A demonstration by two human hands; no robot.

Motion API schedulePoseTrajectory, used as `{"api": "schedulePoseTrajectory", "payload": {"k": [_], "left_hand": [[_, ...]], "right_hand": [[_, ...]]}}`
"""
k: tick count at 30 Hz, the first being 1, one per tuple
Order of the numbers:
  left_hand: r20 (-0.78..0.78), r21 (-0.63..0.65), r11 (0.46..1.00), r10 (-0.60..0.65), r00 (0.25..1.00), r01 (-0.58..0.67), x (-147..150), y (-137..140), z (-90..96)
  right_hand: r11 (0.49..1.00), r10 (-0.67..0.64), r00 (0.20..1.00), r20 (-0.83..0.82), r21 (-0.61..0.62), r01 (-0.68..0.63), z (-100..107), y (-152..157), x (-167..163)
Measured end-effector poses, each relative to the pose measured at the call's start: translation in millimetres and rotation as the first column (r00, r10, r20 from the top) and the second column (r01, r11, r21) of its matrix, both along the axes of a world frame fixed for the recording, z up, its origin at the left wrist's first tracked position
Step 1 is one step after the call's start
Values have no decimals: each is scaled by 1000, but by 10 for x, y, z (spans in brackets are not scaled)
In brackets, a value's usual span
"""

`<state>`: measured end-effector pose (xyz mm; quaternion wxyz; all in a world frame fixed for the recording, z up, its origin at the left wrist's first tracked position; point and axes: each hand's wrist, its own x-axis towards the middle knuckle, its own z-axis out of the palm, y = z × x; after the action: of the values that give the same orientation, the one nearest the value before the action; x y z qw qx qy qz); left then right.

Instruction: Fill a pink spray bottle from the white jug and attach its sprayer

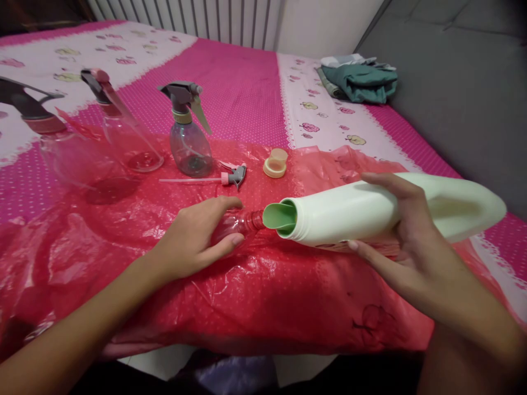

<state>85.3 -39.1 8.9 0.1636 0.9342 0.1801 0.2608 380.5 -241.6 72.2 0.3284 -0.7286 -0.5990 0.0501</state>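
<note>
The red sheet point(263, 299) spreads across the frame's centre, likely to catch drips. The jug point(346, 211) lies right of centre, long axis running across the frame, mouth pointing left; the right hand point(420, 241) is clamped around its middle, probably for balance. The bottle point(231, 225), mid-frame, is enclosed by the left hand point(200, 230), apparently for steadiness; its neck points right, toward the jug's spout point(279, 216).

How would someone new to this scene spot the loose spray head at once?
On the pink bedding lies a red plastic sheet; look just beyond the left hand. There the loose spray head lies on its side, its thin pink tube pointing to the picture's left. Unlike the three spray bottles nearby, it has no bottle attached.
</note>
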Motion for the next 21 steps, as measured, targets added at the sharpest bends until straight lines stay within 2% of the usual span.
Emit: {"api": "schedulePoseTrajectory", "payload": {"k": [8,21], "left_hand": [[-3,-17,1000,-1,1000,1,-1,3,-1],[5,7,1000,-11,1000,11,-2,-4,1]], "right_hand": [[1000,12,1000,-26,-11,-12,-19,-1,8],[1000,-12,994,106,20,10,-10,10,-2]]}}
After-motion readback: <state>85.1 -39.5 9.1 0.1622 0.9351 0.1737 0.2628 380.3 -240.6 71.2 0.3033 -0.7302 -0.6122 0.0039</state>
